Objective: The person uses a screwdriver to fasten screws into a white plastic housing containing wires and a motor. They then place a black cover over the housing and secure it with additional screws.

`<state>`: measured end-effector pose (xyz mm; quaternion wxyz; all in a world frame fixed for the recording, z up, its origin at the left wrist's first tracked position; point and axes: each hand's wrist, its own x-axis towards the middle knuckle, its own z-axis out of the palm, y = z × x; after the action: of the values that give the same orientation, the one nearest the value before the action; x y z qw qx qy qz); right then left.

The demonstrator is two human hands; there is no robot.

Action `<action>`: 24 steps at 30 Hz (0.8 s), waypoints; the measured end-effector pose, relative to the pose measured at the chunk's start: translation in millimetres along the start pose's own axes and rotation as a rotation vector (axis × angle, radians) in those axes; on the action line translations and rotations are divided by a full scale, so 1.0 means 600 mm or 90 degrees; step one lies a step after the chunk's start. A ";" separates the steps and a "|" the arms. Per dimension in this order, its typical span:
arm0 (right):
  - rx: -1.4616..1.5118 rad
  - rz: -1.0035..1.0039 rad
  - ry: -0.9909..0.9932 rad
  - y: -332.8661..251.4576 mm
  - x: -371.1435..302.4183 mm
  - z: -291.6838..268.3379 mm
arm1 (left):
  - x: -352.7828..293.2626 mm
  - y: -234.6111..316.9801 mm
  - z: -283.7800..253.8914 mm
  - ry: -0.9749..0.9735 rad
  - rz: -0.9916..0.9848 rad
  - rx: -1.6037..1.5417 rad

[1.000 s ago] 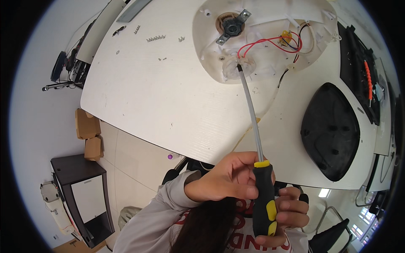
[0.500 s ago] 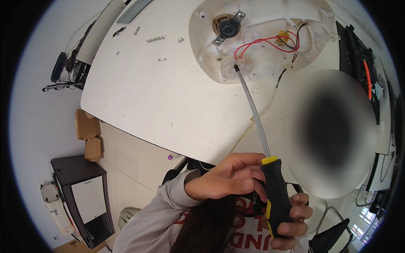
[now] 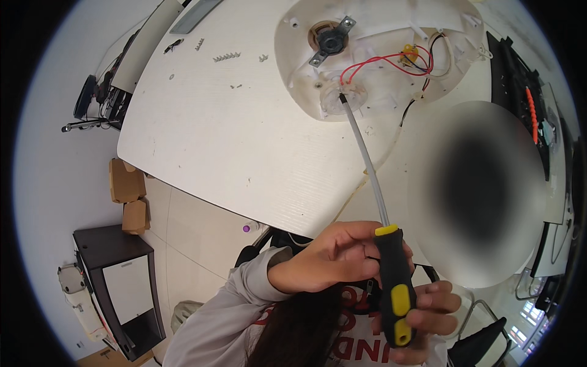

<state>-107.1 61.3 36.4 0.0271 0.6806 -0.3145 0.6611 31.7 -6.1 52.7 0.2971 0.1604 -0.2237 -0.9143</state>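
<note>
As left hand (image 3: 324, 260), right hand (image 3: 433, 313) grip screwdriver (image 3: 393, 257), screws (image 3: 227, 57) dot white table (image 3: 214, 134); cartons (image 3: 126, 182) beside.

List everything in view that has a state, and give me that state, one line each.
Screwdriver, held, tip at the disc
Right grip, wrapped around screwdriver handle
Left grip, curled at handle's top
Shell, inner side up
Red wires, looped, exposed
Screws, loose on table
Dark shape, blurred, unclear

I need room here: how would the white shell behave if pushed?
The white shell would probably slide as one stiff piece, having posts moulded inside. Its red wires look thin, so may flop. The cable trailing onto the table might drag along.
</note>
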 end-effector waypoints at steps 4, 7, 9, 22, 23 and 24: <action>-0.045 0.001 -0.167 -0.020 -0.017 -0.032 | 0.001 -0.001 -0.022 -0.163 0.007 -0.106; -0.082 0.060 -0.184 -0.020 -0.017 -0.027 | 0.001 -0.016 -0.022 -0.151 0.048 -0.096; -0.121 0.179 -0.046 -0.035 -0.010 0.014 | 0.005 -0.017 -0.038 -0.168 0.014 -0.037; -0.027 -0.013 -0.057 0.000 -0.017 0.000 | -0.001 -0.002 -0.001 -0.046 0.002 -0.094; -0.040 -0.004 -0.035 -0.003 -0.006 0.009 | 0.000 -0.009 -0.012 -0.091 0.017 -0.079; -0.051 0.007 -0.014 -0.007 0.008 0.020 | 0.001 -0.019 -0.028 -0.136 0.033 -0.064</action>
<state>-95.0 57.2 40.9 0.0475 0.6844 -0.3447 0.6407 33.3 -3.3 32.6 0.3028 0.0412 -0.2122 -0.9282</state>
